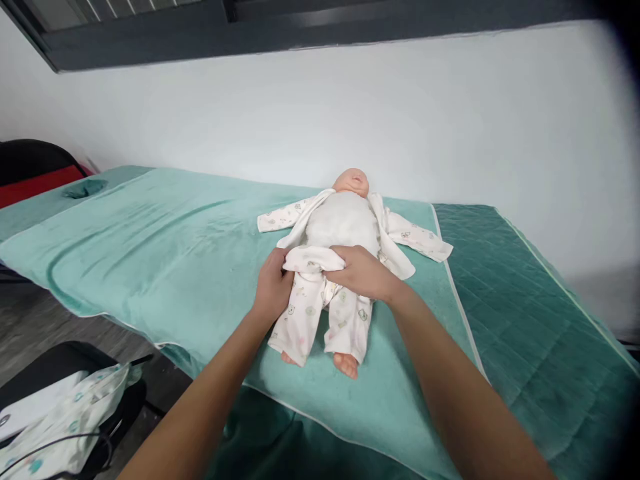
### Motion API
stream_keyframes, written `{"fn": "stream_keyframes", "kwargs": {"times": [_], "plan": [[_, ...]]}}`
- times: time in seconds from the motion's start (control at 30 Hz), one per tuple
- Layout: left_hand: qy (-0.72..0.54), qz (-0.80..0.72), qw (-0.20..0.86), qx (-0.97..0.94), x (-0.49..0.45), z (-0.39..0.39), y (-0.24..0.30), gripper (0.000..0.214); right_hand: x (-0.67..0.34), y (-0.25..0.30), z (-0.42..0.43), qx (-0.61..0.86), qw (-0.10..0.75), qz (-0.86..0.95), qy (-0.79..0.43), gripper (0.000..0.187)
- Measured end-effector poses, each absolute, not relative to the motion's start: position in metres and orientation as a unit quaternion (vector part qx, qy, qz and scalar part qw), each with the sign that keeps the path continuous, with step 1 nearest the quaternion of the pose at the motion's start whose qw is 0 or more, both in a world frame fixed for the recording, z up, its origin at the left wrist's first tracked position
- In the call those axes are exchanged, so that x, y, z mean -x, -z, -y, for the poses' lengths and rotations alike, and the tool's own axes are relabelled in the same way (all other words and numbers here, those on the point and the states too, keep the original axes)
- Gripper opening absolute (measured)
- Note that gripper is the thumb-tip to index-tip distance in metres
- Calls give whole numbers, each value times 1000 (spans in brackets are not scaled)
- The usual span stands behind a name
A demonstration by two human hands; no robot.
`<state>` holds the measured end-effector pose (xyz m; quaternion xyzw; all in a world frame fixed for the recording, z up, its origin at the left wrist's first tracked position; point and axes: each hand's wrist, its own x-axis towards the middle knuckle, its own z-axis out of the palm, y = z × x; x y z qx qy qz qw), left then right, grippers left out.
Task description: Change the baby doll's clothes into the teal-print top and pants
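Observation:
A baby doll (345, 217) lies on its back on a light green towel (165, 260), head toward the wall. It wears white printed pants (310, 313) and lies on an unfastened white printed top (410, 239) spread open to both sides. My left hand (273, 288) grips the waistband of the pants at the doll's left-side hip. My right hand (363, 272) is closed on the bunched waistband at the doll's belly. The doll's bare feet (346, 364) stick out of the pant legs.
The towel covers a bed with a darker green quilted cover (525, 313) on the right, against a white wall. A black chair (30, 160) stands at far left. At lower left, a dark stool (70, 360) holds printed cloth (75, 413) and a cable.

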<state>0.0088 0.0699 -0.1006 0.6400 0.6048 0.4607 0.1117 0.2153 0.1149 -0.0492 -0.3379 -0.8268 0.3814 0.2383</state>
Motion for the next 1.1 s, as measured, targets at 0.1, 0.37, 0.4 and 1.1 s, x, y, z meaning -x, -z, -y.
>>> {"fn": "stream_keyframes", "kwargs": {"times": [0.1,0.37,0.4,1.1], "plan": [[-477,-603,151,-622,-7,-68,105,15,-212,54,-118,382,288,807,-347,10],[-490,-597,208,-600,-6,-67,103,22,-208,53,-115,399,301,798,-338,23],[-494,-598,218,-593,-5,-68,103,23,-209,51,-114,390,296,797,-353,26],[-432,-686,244,-532,46,-191,77,34,-278,98,-181,684,364,614,-152,20]]}}
